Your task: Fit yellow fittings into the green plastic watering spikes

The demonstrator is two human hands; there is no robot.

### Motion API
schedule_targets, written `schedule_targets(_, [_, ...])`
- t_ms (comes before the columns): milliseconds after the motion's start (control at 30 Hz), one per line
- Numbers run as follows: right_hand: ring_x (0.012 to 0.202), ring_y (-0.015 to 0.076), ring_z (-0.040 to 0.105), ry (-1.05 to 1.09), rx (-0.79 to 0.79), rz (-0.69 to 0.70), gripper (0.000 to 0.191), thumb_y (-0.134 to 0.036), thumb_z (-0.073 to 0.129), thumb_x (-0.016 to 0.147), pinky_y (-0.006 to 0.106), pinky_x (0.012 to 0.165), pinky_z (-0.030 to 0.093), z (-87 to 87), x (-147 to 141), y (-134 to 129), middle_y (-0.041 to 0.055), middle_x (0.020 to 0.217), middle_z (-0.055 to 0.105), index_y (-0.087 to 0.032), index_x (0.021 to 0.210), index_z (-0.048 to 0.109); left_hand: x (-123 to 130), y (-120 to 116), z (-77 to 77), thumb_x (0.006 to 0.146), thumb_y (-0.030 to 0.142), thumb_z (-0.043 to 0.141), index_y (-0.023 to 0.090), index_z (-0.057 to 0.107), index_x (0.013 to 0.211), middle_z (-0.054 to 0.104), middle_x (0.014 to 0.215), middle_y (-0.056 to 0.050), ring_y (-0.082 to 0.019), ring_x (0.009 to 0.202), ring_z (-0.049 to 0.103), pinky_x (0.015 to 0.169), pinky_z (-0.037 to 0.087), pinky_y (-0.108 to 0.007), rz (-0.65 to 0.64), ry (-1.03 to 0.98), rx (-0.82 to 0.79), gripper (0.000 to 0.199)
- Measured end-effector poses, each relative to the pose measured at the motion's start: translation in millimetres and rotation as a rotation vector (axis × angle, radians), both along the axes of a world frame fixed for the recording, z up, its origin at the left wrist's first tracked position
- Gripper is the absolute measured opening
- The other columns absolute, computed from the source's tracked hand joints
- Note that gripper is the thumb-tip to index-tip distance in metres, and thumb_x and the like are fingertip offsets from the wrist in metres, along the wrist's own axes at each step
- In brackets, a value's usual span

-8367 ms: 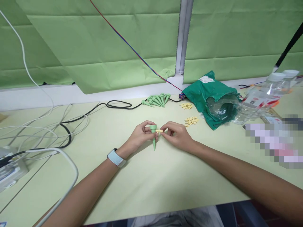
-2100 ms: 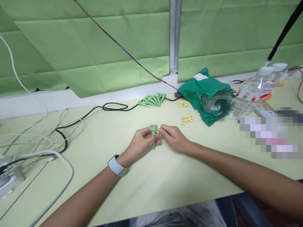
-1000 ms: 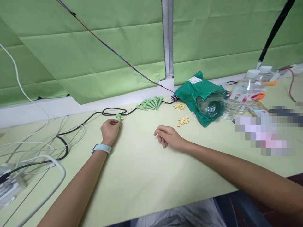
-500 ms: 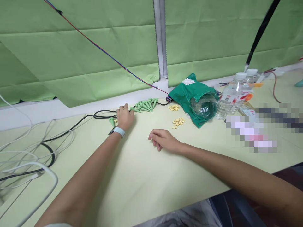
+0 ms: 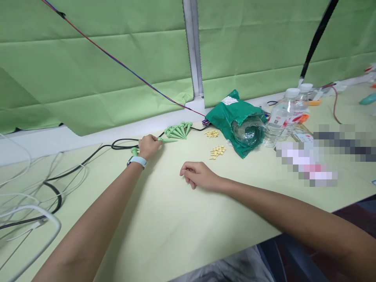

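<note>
My left hand [image 5: 149, 146], with a watch on its wrist, is closed at the back of the table, fingers pinched at the wide end of a green plastic spike [image 5: 169, 140]. That spike lies flat with its tip to the right. Just behind it is a fanned pile of similar green spikes [image 5: 179, 130], points toward me. Another green spike [image 5: 134, 150] and a bit of yellow show left of the hand, mostly hidden by it. My right hand [image 5: 199, 174] rests on the table, fingers loosely curled, nothing visible in them. Two small heaps of yellow plastic pieces [image 5: 217, 151] lie beyond it.
A torn green plastic bag [image 5: 227, 113] with clear wrap inside sits at the back. Right of it stand two clear water bottles [image 5: 277, 121]. White and black cables [image 5: 55, 196] sprawl over the left side. A green curtain [image 5: 123, 78] hangs behind the table.
My left hand has drawn slightly back and left, its fingers now closed at the end of the front green spike. The right hand keeps its pose. The view has shifted a little.
</note>
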State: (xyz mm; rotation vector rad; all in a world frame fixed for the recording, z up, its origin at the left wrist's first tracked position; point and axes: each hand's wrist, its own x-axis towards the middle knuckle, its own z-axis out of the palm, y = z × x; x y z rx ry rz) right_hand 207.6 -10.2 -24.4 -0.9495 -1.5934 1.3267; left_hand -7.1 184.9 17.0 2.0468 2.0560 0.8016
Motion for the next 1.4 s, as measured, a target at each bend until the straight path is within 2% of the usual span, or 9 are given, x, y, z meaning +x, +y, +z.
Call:
schedule_targets(133, [0.048, 0.0074, 0.056, -0.014, 0.007, -0.002, 0.014, -0.018, 0.048, 0.089, 0.019, 0.049, 0.046, -0.4, 0, 0, -0.0036, 0.070, 0.059, -0.019, 0.088, 0.062, -22, -22, 8.2, 0.070, 0.036, 0.069, 0.018, 0.060, 0.081, 0.064, 0.074, -0.006, -0.027, 0.079, 0.063, 0.076, 0.048, -0.039, -0.063, -0.213, -0.013, 0.024])
schedule_targets(267, [0.048, 0.0075, 0.056, -0.006, 0.004, -0.009, 0.014, -0.019, 0.048, 0.089, 0.019, 0.049, 0.046, -0.1, 2, 0, -0.0039, 0.069, 0.058, -0.019, 0.088, 0.062, -32, -56, 9.8, 0.077, 0.041, 0.068, 0.018, 0.057, 0.086, 0.070, 0.094, -0.007, -0.021, 0.086, 0.069, 0.079, 0.056, -0.034, -0.203, -0.479, -0.051, 0.027])
schedule_targets(333, [0.048, 0.0072, 0.056, 0.002, -0.002, -0.011, 0.014, -0.019, 0.048, 0.089, 0.019, 0.049, 0.045, -0.2, 1, -1, -0.0040, 0.069, 0.058, -0.020, 0.088, 0.062, -29, -78, 6.4, 0.072, 0.035, 0.078, 0.018, 0.057, 0.091, 0.072, 0.104, -0.009, -0.022, 0.094, 0.071, 0.089, 0.056, -0.038, -0.358, -0.887, -0.190, 0.033])
schedule_targets(400, [0.048, 0.0072, 0.056, 0.026, -0.022, -0.016, 0.013, -0.020, 0.049, 0.089, 0.019, 0.048, 0.046, -0.5, -1, -2, -0.0039, 0.070, 0.058, -0.020, 0.088, 0.062, -23, -101, 0.7, 0.071, 0.033, 0.084, 0.018, 0.060, 0.095, 0.073, 0.108, -0.010, -0.023, 0.099, 0.071, 0.094, 0.056, -0.041, -0.406, -1.048, -0.322, 0.037])
schedule_targets(600, [0.049, 0.0105, 0.059, -0.037, 0.032, -0.118, 0.014, -0.031, 0.048, 0.093, 0.022, 0.047, 0.046, 9.7, 12, 15, -0.0015, 0.078, 0.061, -0.021, 0.094, 0.058, -6, -135, -15.0, 0.074, 0.037, 0.085, 0.020, 0.070, 0.111, 0.071, 0.094, -0.005, -0.020, 0.089, 0.070, 0.085, 0.058, -0.035, -0.481, -0.934, -0.375, 0.044])
schedule_targets(767, [0.091, 0.0227, 0.067, -0.742, 0.463, -0.565, 0.013, -0.017, 0.053, 0.089, 0.032, 0.079, 0.052, 32.6, 75, 66, 0.0084, 0.096, 0.068, -0.018, 0.095, 0.064, -6, -134, -17.2, 0.076, 0.041, 0.082, 0.020, 0.071, 0.120, 0.072, 0.100, -0.007, -0.022, 0.092, 0.070, 0.089, 0.058, -0.039, -0.497, -0.922, -0.368, 0.049])
schedule_targets(933, [0.097, 0.0306, 0.067, -1.250, 0.303, -0.709, 0.026, -0.018, 0.054, 0.089, 0.038, 0.081, 0.051, 33.9, 115, 95, 0.0168, 0.115, 0.062, -0.016, 0.111, 0.067, -6, -136, -17.9, 0.076, 0.043, 0.082, 0.019, 0.076, 0.111, 0.073, 0.106, -0.008, -0.022, 0.093, 0.069, 0.093, 0.057, -0.041, -0.492, -0.924, -0.378, 0.042])
schedule_targets(1200, [0.096, 0.0289, 0.067, -1.246, 0.229, -0.749, 0.026, -0.015, 0.050, 0.091, 0.036, 0.083, 0.050, 14.5, 114, 102, 0.0176, 0.111, 0.066, -0.015, 0.110, 0.068, -11, -132, -25.1, 0.074, 0.040, 0.083, 0.021, 0.075, 0.117, 0.073, 0.114, -0.010, -0.023, 0.100, 0.067, 0.096, 0.054, -0.040, -0.486, -0.978, -0.389, 0.048])
schedule_targets(1400, [0.096, 0.0284, 0.067, -1.115, 0.261, -0.806, 0.023, -0.015, 0.052, 0.089, 0.035, 0.083, 0.050, 17.1, 120, 99, 0.0201, 0.108, 0.068, -0.012, 0.103, 0.069, -14, -132, -26.8, 0.074, 0.036, 0.084, 0.020, 0.074, 0.121, 0.072, 0.120, -0.011, -0.024, 0.105, 0.067, 0.099, 0.052, -0.041, -0.515, -1.053, -0.392, 0.051])
